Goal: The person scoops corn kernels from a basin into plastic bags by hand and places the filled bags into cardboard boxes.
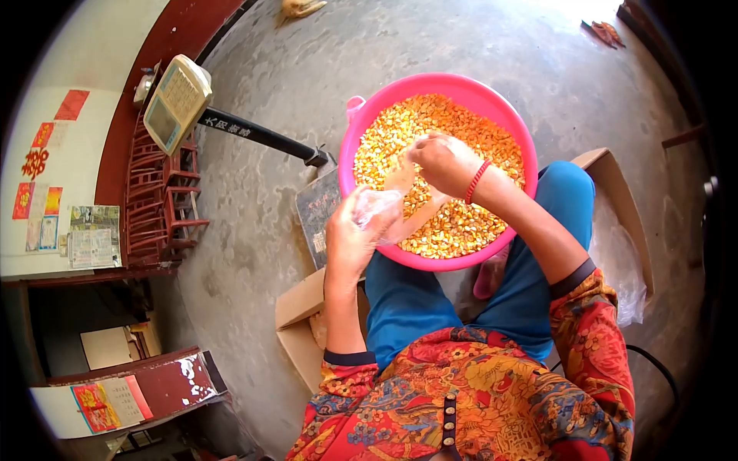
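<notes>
The left hand [350, 234] and right hand [447, 163] pinch a clear bag [377, 206]. Yellow corn [453, 228] sits in the pink tub [529, 150] below.

At upper left, white Chinese characters on a black scale post [280, 144] begin 大阳, the rest unclear. At far left, a red double-happiness sign [34, 164], 囍, marks the pale wall [73, 161]. Print on the lower-left calendar [108, 404] is too small to read.

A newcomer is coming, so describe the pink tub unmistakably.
On the grey floor, find the black post of a weighing scale. By its foot, at the seated person's knees, is the tub: round, pink, holding yellow corn kernels, unlike the brown cardboard boxes.
</notes>
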The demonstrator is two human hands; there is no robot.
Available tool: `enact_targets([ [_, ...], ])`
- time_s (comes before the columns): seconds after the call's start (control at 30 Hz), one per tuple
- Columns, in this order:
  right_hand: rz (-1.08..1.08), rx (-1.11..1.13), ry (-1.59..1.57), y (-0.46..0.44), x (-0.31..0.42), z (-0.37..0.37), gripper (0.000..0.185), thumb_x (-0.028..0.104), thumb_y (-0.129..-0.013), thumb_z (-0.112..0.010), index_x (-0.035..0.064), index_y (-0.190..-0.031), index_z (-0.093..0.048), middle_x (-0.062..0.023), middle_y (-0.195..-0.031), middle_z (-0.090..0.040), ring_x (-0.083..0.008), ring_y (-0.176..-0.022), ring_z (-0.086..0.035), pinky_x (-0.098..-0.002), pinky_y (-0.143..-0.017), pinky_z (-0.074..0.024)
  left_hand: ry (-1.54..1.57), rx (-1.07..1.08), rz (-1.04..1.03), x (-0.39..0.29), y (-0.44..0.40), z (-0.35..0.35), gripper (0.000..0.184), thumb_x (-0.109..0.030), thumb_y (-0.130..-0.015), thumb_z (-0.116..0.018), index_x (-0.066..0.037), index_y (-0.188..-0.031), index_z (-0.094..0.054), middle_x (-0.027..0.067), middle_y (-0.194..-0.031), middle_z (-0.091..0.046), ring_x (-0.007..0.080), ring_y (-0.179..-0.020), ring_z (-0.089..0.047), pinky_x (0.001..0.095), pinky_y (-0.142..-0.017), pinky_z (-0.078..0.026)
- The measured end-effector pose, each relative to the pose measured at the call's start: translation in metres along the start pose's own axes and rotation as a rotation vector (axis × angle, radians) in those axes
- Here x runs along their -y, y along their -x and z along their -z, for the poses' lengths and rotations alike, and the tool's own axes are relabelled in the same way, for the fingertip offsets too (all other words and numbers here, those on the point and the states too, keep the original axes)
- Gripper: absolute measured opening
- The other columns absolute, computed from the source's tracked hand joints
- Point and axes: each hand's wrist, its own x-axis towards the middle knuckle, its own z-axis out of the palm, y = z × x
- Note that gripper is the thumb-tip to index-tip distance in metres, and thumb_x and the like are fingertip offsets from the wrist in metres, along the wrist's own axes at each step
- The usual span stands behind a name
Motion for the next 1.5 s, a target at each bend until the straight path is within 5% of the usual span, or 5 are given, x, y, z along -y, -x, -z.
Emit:
enact_targets([
  [0.27,-0.082,0.49,0.239,0.006,0.006,-0.027,0.015,0.014,-0.073,-0.053,0.0061,-0.067,-0.064,-0.0123,-0.07,-0.062,-0.0282,-0.065,-0.06,-0.0362,-0.064,-0.0464,0.83,-0.079,0.348,0.016,-0.005,0.002,0.009,-0.007,-0.085,-0.053,-0.004,-0.091,-0.058,0.0056,-0.08,-0.06,0.0152,-0.073,-0.06,0.0283,-0.066,-0.048],
  [0.57,-0.043,0.007,-0.021,-0.003,0.007,-0.017,0.006,0.007,-0.062,-0.058,0.0059,-0.067,-0.062,-0.0135,-0.068,-0.058,-0.0314,-0.067,-0.055,-0.039,-0.062,-0.0434,1.058,-0.058,0.488,0.013,0.001,-0.03,0.014,-0.005,-0.083,-0.053,-0.005,-0.096,-0.059,0.0018,-0.084,-0.06,0.0092,-0.071,-0.057,0.0232,-0.062,-0.047],
  [0.73,-0.162,0.354,-1.005,-0.007,-0.02,0.03,0.016,0.014,-0.081,-0.057,-0.0002,-0.086,-0.062,-0.0025,-0.074,-0.062,-0.0088,-0.068,-0.057,-0.0255,-0.064,-0.0466,0.839,-0.051,0.35,0.04,0.01,-0.037,0.013,0.001,-0.08,-0.057,-0.005,-0.091,-0.059,0.002,-0.083,-0.062,0.0104,-0.071,-0.058,0.0243,-0.065,-0.048],
  [1.07,-0.414,-0.135,0.127,0.018,-0.118,-0.058,0.034,0.018,-0.081,-0.05,0.0133,-0.115,-0.052,-0.0128,-0.115,-0.051,-0.0299,-0.107,-0.049,-0.0406,-0.089,-0.0408,1.121,0.045,0.362,0.026,0.008,-0.027,0.025,-0.025,-0.089,-0.049,-0.003,-0.094,-0.06,-0.0049,-0.06,-0.043,0.0044,-0.05,-0.037,0.0188,-0.048,-0.037],
  [1.5,-0.312,0.063,-0.131,0.023,-0.103,-0.061,0.022,0.022,-0.083,-0.048,0.0126,-0.099,-0.06,-0.0134,-0.095,-0.058,-0.0293,-0.091,-0.057,-0.0382,-0.078,-0.0455,1.071,0.029,0.313,0.007,-0.003,-0.019,0.022,-0.019,-0.089,-0.05,0.0,-0.096,-0.06,-0.0031,-0.064,-0.048,0.0043,-0.055,-0.041,0.0183,-0.051,-0.033],
])
